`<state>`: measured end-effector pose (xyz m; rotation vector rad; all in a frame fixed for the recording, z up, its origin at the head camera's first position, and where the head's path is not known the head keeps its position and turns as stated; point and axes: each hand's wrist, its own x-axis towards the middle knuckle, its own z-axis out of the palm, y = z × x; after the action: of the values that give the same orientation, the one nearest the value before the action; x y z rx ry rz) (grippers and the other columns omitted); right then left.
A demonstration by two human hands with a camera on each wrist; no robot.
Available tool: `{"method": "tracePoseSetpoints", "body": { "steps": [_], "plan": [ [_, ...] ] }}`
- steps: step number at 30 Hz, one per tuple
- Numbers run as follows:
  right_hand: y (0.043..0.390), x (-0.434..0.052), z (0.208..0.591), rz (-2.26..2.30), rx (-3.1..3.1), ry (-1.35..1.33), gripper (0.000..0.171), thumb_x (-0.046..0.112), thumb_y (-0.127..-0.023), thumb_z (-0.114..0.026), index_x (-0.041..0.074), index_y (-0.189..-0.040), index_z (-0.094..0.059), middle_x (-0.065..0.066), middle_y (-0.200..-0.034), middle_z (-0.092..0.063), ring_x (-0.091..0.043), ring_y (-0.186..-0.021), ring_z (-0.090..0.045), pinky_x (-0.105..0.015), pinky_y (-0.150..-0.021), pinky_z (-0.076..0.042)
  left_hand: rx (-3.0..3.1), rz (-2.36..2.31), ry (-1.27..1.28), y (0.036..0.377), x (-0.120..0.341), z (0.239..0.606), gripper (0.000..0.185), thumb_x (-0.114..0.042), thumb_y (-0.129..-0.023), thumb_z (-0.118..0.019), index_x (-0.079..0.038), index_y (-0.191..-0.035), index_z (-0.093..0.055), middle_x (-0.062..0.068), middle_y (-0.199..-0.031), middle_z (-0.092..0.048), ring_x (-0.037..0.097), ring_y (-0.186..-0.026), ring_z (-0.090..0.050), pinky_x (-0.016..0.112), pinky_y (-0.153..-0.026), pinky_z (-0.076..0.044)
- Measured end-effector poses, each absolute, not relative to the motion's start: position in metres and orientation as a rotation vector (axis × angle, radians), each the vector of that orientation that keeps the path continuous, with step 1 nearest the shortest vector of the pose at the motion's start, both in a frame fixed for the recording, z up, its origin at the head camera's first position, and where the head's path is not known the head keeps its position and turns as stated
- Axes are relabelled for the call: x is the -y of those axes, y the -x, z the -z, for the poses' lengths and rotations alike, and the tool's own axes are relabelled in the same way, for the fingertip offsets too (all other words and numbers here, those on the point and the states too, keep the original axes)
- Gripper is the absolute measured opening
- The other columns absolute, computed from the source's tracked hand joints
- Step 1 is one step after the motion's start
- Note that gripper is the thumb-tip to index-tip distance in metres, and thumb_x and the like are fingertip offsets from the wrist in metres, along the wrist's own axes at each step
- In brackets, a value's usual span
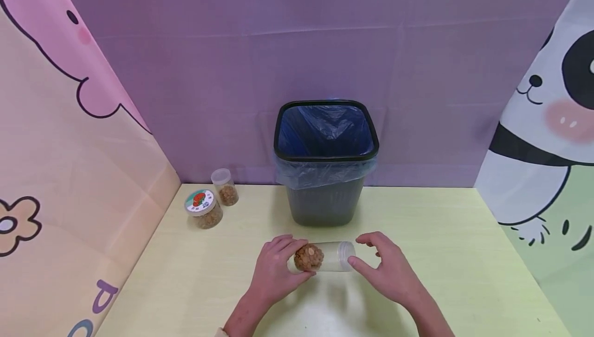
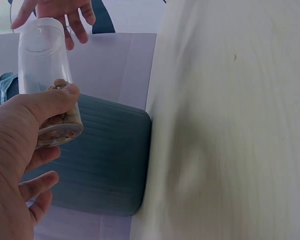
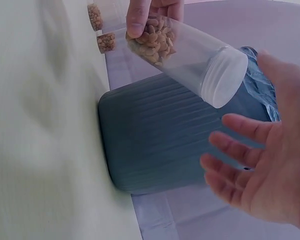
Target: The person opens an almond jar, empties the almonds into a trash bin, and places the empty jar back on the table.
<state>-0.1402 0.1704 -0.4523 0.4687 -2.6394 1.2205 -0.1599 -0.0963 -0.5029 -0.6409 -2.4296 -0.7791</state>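
Observation:
A clear plastic jar [image 1: 325,257] lies tilted on its side above the pale table [image 1: 455,254], with nuts [image 1: 308,257] heaped at its bottom end. My left hand [image 1: 289,260] grips that bottom end, thumb over the nuts [image 2: 60,125]. The jar's white lid [image 3: 224,77] points at my right hand [image 1: 367,252], which is open with spread fingers [image 3: 230,150] just short of the lid, not touching it. In the left wrist view the jar [image 2: 42,65] points up toward the right hand [image 2: 60,12].
A dark waste bin [image 1: 325,203] lined with a blue bag stands just behind the hands against the purple backdrop. Two small jars of nuts [image 1: 205,209] [image 1: 225,187] sit at the back left. Printed cloth walls close both sides.

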Motion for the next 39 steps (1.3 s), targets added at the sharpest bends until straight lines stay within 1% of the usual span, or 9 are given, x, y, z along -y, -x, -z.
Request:
{"method": "tracePoseSetpoints", "body": {
  "steps": [3, 8, 12, 18, 22, 24, 30, 35, 39],
  "plan": [
    [0.14, -0.169, 0.453, -1.126, 2.723, -0.362, 0.033, 0.042, -0.085, -0.073, 0.016, -0.103, -0.065, 0.013, -0.1, -0.059, -0.008, -0.087, -0.055, -0.034, -0.077, -0.047, 2.439, 0.776, 0.634, 0.16, 0.096, 0.504, 0.06, -0.04, -0.055, -0.093, -0.023, -0.109, -0.071, -0.005, -0.107, -0.069, 0.019, -0.108, -0.058, 0.044, -0.085, -0.047],
    [0.141, -0.166, 0.453, -1.032, 2.864, -0.265, 0.027, 0.051, -0.089, -0.065, 0.023, -0.086, -0.064, 0.017, -0.086, -0.058, -0.006, -0.07, -0.05, -0.03, -0.068, -0.044, 2.443, 0.749, 0.631, 0.16, 0.097, 0.507, 0.061, -0.04, -0.055, -0.093, -0.023, -0.109, -0.071, -0.005, -0.107, -0.069, 0.018, -0.108, -0.058, 0.044, -0.083, -0.047],
    [0.14, -0.165, 0.452, -1.011, 2.92, -0.249, 0.027, 0.051, -0.089, -0.064, 0.027, -0.076, -0.063, 0.019, -0.078, -0.057, -0.006, -0.069, -0.049, -0.028, -0.065, -0.043, 2.439, 0.74, 0.636, 0.16, 0.096, 0.508, 0.06, -0.039, -0.055, -0.093, -0.023, -0.109, -0.071, -0.005, -0.107, -0.069, 0.018, -0.107, -0.058, 0.043, -0.084, -0.047],
    [0.14, -0.165, 0.452, -1.016, 2.91, -0.27, 0.028, 0.051, -0.088, -0.065, 0.029, -0.071, -0.063, 0.022, -0.079, -0.058, -0.007, -0.074, -0.055, -0.03, -0.068, -0.045, 2.435, 0.738, 0.643, 0.16, 0.094, 0.508, 0.061, -0.038, -0.055, -0.093, -0.023, -0.11, -0.071, -0.004, -0.107, -0.069, 0.018, -0.107, -0.058, 0.044, -0.084, -0.047],
    [0.14, -0.167, 0.453, -1.032, 2.893, -0.282, 0.028, 0.051, -0.088, -0.065, 0.029, -0.07, -0.063, 0.022, -0.079, -0.059, -0.011, -0.079, -0.059, -0.032, -0.072, -0.046, 2.442, 0.745, 0.65, 0.161, 0.092, 0.507, 0.061, -0.038, -0.056, -0.093, -0.022, -0.11, -0.071, -0.004, -0.107, -0.069, 0.018, -0.107, -0.058, 0.043, -0.084, -0.047],
    [0.14, -0.168, 0.453, -1.039, 2.893, -0.28, 0.027, 0.051, -0.087, -0.066, 0.03, -0.07, -0.063, 0.023, -0.079, -0.059, -0.01, -0.08, -0.06, -0.033, -0.073, -0.046, 2.445, 0.743, 0.654, 0.161, 0.091, 0.506, 0.061, -0.038, -0.056, -0.093, -0.022, -0.111, -0.071, -0.004, -0.107, -0.069, 0.018, -0.107, -0.058, 0.043, -0.084, -0.047],
    [0.138, -0.17, 0.459, -1.105, 2.883, -0.283, 0.027, 0.056, -0.082, -0.069, 0.029, -0.08, -0.068, 0.023, -0.084, -0.059, -0.008, -0.085, -0.057, -0.034, -0.077, -0.047, 2.424, 0.713, 0.658, 0.16, 0.091, 0.511, 0.061, -0.038, -0.054, -0.093, -0.022, -0.109, -0.071, -0.004, -0.103, -0.068, 0.018, -0.104, -0.058, 0.04, -0.078, -0.047],
    [0.137, -0.174, 0.466, -1.176, 2.808, -0.385, 0.025, 0.05, -0.079, -0.076, 0.028, -0.087, -0.067, 0.021, -0.09, -0.059, -0.006, -0.086, -0.056, -0.029, -0.073, -0.049, 2.396, 0.695, 0.678, 0.159, 0.092, 0.516, 0.061, -0.038, -0.052, -0.093, -0.022, -0.107, -0.071, -0.004, -0.101, -0.068, 0.018, -0.102, -0.059, 0.038, -0.077, -0.047],
    [0.14, -0.179, 0.466, -1.231, 2.703, -0.509, 0.03, 0.043, -0.077, -0.081, 0.024, -0.095, -0.066, 0.017, -0.096, -0.06, -0.009, -0.088, -0.054, -0.029, -0.07, -0.049, 2.382, 0.685, 0.686, 0.162, 0.09, 0.517, 0.061, -0.038, -0.053, -0.092, -0.021, -0.108, -0.071, -0.002, -0.103, -0.069, 0.018, -0.102, -0.059, 0.038, -0.079, -0.047]
  ]
}}
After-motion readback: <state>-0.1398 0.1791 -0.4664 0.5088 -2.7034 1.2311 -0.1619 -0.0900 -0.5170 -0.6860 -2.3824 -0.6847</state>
